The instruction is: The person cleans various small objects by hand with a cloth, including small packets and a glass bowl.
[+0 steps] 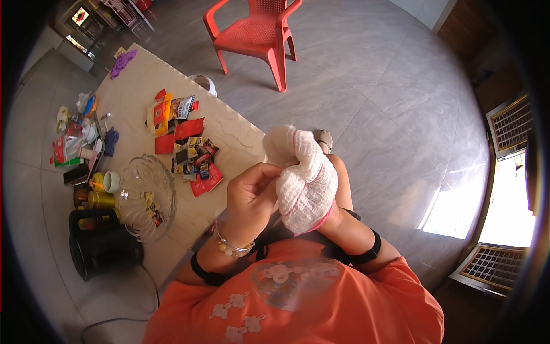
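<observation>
A crumpled white textured cloth [307,189] with pink edging is bunched up in front of my chest, above my lap. Its looped upper end rises to a fuzzy tip. My left hand [251,189] pinches a fold on the cloth's left side between thumb and fingers. My right hand [333,220] goes into the lower right of the bundle at the pink edge; only its wrist end shows, and the cloth hides the fingers. Left of my hands, red packets [189,128] and several small wrapped sachets [195,157] lie on a marble-patterned table [240,142].
A clear ribbed glass bowl [172,189] with small packets stands at the table's near left. Beside it are a black electric kettle [105,253] with a cord, a white cup [111,182] and jars. A purple cloth [123,63] lies far off. Ahead stands a red plastic chair [253,36].
</observation>
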The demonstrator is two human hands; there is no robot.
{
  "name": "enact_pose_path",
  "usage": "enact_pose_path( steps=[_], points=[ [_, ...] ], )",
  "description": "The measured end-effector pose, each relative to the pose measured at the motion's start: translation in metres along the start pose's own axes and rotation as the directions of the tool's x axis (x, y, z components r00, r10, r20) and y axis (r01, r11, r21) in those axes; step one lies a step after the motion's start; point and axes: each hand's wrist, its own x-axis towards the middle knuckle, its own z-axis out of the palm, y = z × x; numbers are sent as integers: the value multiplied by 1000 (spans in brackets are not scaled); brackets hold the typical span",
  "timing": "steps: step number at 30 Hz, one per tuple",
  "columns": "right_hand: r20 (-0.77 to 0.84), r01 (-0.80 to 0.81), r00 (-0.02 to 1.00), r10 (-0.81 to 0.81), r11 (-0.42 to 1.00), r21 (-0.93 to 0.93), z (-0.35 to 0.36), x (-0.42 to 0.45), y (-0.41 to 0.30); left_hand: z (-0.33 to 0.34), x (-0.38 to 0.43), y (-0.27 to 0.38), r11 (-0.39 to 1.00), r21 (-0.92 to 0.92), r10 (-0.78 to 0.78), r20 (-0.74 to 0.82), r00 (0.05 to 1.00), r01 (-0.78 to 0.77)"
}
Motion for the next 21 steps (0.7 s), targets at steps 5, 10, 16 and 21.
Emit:
enact_pose_path(
  steps=[5, 10, 16, 21],
  points=[
    [29, 82, 996, -79, 991, -102, 3, 0, -5, -4, -2, -7, 997, 67, -36, -25, 999, 38],
    [67, 205, 978, -198, 972, -118, -3, 3, -11, -7, -1, -9, 991, -80, -110, -9, 994, 109],
    [86, 33, 996, -34, 999, 16, -13, 0, -17, -17, 2, -10, 947, -258, -203, -16, 979, 192],
    [137, 24, 991, -16, 998, -59, -18, 0, -14, -23, 8, -6, 854, -462, -273, -11, 962, 237]
  ],
)
